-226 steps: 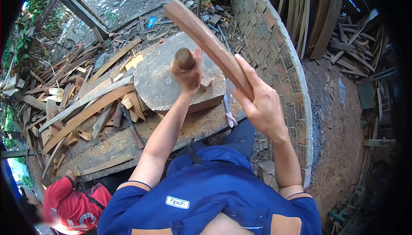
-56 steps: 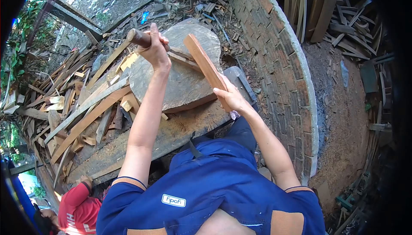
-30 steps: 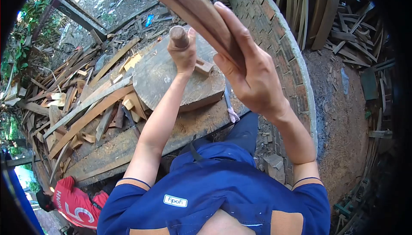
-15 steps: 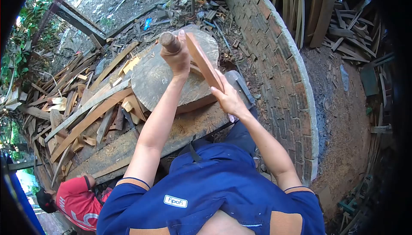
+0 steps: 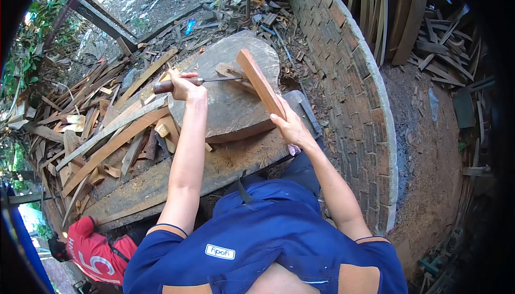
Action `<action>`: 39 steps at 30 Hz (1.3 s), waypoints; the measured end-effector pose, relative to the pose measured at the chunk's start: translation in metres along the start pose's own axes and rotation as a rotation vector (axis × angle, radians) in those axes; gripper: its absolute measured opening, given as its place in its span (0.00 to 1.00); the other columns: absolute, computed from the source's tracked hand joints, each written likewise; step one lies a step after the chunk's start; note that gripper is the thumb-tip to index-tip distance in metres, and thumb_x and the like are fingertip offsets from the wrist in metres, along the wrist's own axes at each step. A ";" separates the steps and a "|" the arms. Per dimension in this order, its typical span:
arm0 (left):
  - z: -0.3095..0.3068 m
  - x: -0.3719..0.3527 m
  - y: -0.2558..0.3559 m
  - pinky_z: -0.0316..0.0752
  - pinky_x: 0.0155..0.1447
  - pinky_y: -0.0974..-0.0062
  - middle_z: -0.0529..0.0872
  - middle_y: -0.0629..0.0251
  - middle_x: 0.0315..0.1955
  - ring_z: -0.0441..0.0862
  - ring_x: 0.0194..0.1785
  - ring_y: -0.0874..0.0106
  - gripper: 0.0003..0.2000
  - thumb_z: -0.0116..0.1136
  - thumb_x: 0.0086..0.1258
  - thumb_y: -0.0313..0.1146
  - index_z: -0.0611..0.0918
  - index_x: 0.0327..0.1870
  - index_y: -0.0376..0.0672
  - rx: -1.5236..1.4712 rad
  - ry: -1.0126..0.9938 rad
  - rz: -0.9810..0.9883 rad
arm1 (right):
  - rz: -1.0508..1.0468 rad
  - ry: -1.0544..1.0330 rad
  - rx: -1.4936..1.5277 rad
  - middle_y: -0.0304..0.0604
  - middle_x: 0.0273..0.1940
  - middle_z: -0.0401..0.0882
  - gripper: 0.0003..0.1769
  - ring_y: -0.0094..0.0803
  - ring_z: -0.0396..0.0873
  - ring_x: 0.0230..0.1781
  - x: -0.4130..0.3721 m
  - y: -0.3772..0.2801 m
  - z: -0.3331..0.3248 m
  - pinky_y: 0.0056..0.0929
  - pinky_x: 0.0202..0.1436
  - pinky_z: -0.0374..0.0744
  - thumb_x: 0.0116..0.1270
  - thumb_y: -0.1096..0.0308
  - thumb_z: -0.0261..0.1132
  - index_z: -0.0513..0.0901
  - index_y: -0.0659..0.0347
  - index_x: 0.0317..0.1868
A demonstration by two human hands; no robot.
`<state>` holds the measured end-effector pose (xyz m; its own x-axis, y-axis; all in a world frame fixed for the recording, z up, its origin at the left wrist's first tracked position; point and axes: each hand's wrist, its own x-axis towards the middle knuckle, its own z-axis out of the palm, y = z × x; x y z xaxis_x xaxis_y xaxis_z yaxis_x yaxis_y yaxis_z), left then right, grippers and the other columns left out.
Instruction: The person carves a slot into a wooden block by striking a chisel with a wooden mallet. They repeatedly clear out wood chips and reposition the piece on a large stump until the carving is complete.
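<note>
My left hand [image 5: 185, 86] is closed round the brown wooden handle of a knife [image 5: 219, 79]. Its narrow dark blade, seen nearly edge-on, reaches right to the side of a reddish-brown wood board [image 5: 256, 78]. That board stands tilted over a broad chopping stump [image 5: 214, 114], its lower end gripped by my right hand [image 5: 292, 126]. Behind the blade, a rough wood block [image 5: 229, 71] rests on the stump, partly covered by the board.
Scrap timber [image 5: 102, 149] is heaped left of the stump. A brick wall [image 5: 343, 79] curves along the right side. At lower left, a person in a red shirt [image 5: 94, 251] is close to the pile. More planks [image 5: 410, 23] lean beyond the wall.
My left hand has swung left and down, turning the knife so its handle points left and the blade now shows. My right hand keeps hold of the board. The person in red has shifted lower.
</note>
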<state>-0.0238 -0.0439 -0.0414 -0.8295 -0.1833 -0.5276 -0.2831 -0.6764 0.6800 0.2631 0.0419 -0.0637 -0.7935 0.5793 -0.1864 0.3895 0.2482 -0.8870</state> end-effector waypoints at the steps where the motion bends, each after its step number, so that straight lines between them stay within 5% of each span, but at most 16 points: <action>1: 0.003 0.001 0.003 0.75 0.22 0.74 0.75 0.71 0.14 0.75 0.16 0.75 0.15 0.66 0.70 0.40 0.70 0.31 0.46 -0.068 -0.094 0.052 | -0.025 0.002 0.012 0.60 0.67 0.71 0.39 0.54 0.70 0.68 0.002 0.003 0.000 0.43 0.70 0.67 0.68 0.57 0.59 0.55 0.50 0.77; 8: 0.038 -0.035 -0.003 0.68 0.14 0.82 0.76 0.71 0.13 0.72 0.12 0.80 0.14 0.67 0.69 0.35 0.71 0.28 0.46 -0.046 -0.624 0.325 | -0.005 -0.009 0.040 0.59 0.67 0.70 0.39 0.52 0.69 0.69 0.001 0.003 0.001 0.42 0.71 0.66 0.68 0.57 0.60 0.56 0.51 0.77; 18: 0.042 -0.059 -0.028 0.68 0.18 0.83 0.78 0.70 0.15 0.73 0.14 0.81 0.13 0.68 0.68 0.32 0.75 0.26 0.43 0.182 -0.812 0.451 | 0.075 -0.023 0.043 0.60 0.67 0.71 0.39 0.54 0.71 0.67 -0.002 -0.004 -0.002 0.43 0.69 0.69 0.68 0.56 0.60 0.57 0.52 0.77; 20: 0.042 -0.061 -0.035 0.70 0.19 0.83 0.79 0.70 0.16 0.74 0.15 0.81 0.12 0.68 0.68 0.33 0.77 0.27 0.43 0.242 -0.842 0.515 | 0.005 0.012 -0.021 0.59 0.65 0.73 0.39 0.50 0.78 0.60 0.000 0.002 -0.001 0.42 0.62 0.75 0.69 0.56 0.60 0.57 0.51 0.77; 22: 0.038 -0.059 -0.049 0.68 0.20 0.82 0.78 0.71 0.16 0.74 0.16 0.81 0.11 0.66 0.70 0.30 0.75 0.29 0.42 0.319 -0.924 0.761 | 0.154 -0.066 0.132 0.58 0.65 0.74 0.38 0.44 0.81 0.51 0.001 -0.018 -0.011 0.40 0.53 0.80 0.70 0.57 0.60 0.56 0.51 0.77; 24: 0.033 -0.061 -0.053 0.67 0.20 0.83 0.78 0.72 0.16 0.73 0.17 0.83 0.11 0.66 0.70 0.30 0.76 0.29 0.41 0.340 -0.895 0.863 | 0.039 0.042 0.143 0.57 0.65 0.73 0.38 0.39 0.81 0.44 0.003 -0.042 -0.024 0.38 0.47 0.82 0.71 0.57 0.59 0.55 0.52 0.78; 25: 0.029 -0.065 -0.053 0.67 0.21 0.84 0.77 0.72 0.16 0.73 0.17 0.83 0.11 0.66 0.69 0.30 0.77 0.28 0.42 0.413 -0.886 0.910 | 0.009 0.050 0.148 0.57 0.66 0.72 0.38 0.43 0.81 0.51 -0.001 -0.078 -0.039 0.38 0.55 0.80 0.72 0.57 0.57 0.55 0.55 0.78; 26: 0.025 -0.068 -0.053 0.67 0.22 0.84 0.77 0.73 0.16 0.73 0.18 0.84 0.11 0.67 0.69 0.30 0.77 0.28 0.42 0.488 -0.874 0.955 | -0.297 0.176 0.115 0.57 0.66 0.72 0.37 0.45 0.78 0.60 0.002 -0.096 -0.048 0.38 0.62 0.76 0.73 0.58 0.56 0.54 0.56 0.78; 27: 0.022 -0.071 -0.055 0.73 0.32 0.76 0.82 0.68 0.18 0.79 0.24 0.78 0.11 0.72 0.64 0.32 0.82 0.28 0.38 0.471 -0.827 0.727 | -0.403 0.264 0.121 0.57 0.67 0.72 0.35 0.46 0.72 0.67 -0.002 -0.126 -0.058 0.38 0.68 0.70 0.74 0.60 0.56 0.55 0.55 0.78; 29: 0.019 -0.071 -0.057 0.73 0.32 0.76 0.82 0.67 0.19 0.79 0.23 0.78 0.11 0.72 0.64 0.33 0.82 0.28 0.38 0.470 -0.853 0.750 | -0.584 0.349 0.171 0.57 0.58 0.79 0.35 0.47 0.85 0.46 -0.015 -0.174 -0.071 0.40 0.51 0.82 0.73 0.64 0.58 0.57 0.48 0.78; 30: 0.021 -0.074 -0.056 0.73 0.32 0.76 0.83 0.67 0.20 0.79 0.23 0.78 0.11 0.72 0.64 0.33 0.82 0.28 0.38 0.461 -0.874 0.779 | -0.587 0.360 0.169 0.57 0.58 0.79 0.35 0.47 0.85 0.46 -0.014 -0.174 -0.071 0.40 0.51 0.82 0.73 0.64 0.58 0.57 0.48 0.78; 32: 0.021 -0.082 -0.053 0.73 0.32 0.76 0.84 0.67 0.21 0.79 0.25 0.79 0.10 0.72 0.63 0.32 0.82 0.28 0.38 0.326 -0.965 0.909 | -0.788 0.343 -0.220 0.55 0.44 0.82 0.37 0.47 0.86 0.32 -0.012 -0.172 -0.072 0.43 0.37 0.84 0.72 0.61 0.60 0.56 0.41 0.78; 33: 0.018 -0.084 -0.051 0.75 0.36 0.77 0.86 0.68 0.25 0.81 0.29 0.79 0.07 0.70 0.62 0.30 0.83 0.32 0.38 0.376 -0.971 0.860 | -0.542 0.214 -0.504 0.52 0.34 0.79 0.38 0.50 0.85 0.29 -0.022 -0.173 -0.074 0.46 0.31 0.83 0.70 0.60 0.62 0.57 0.36 0.77; 34: 0.016 -0.085 -0.048 0.76 0.39 0.78 0.88 0.68 0.29 0.83 0.33 0.79 0.05 0.68 0.61 0.27 0.84 0.35 0.38 0.429 -0.978 0.812 | -0.334 0.051 -0.661 0.50 0.39 0.81 0.35 0.48 0.85 0.37 -0.024 -0.176 -0.078 0.45 0.46 0.83 0.71 0.59 0.61 0.60 0.36 0.77; 37: 0.012 -0.084 -0.050 0.77 0.43 0.79 0.88 0.69 0.32 0.84 0.36 0.79 0.08 0.69 0.60 0.26 0.83 0.38 0.37 0.294 -1.046 0.714 | -0.355 0.061 -0.629 0.52 0.39 0.81 0.37 0.51 0.84 0.38 -0.031 -0.178 -0.077 0.46 0.45 0.82 0.70 0.58 0.63 0.59 0.36 0.77; 39: 0.016 -0.080 -0.052 0.77 0.45 0.80 0.88 0.69 0.32 0.84 0.37 0.80 0.09 0.71 0.59 0.26 0.83 0.37 0.38 0.328 -0.977 0.800 | -0.677 0.312 -0.170 0.54 0.40 0.81 0.38 0.56 0.83 0.39 -0.025 -0.170 -0.067 0.49 0.42 0.80 0.69 0.58 0.64 0.59 0.36 0.77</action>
<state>0.0500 0.0172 -0.0266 -0.7879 0.2331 0.5700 0.4602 -0.3921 0.7965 0.2484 0.0373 0.1201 -0.7259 0.4441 0.5252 -0.0483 0.7288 -0.6830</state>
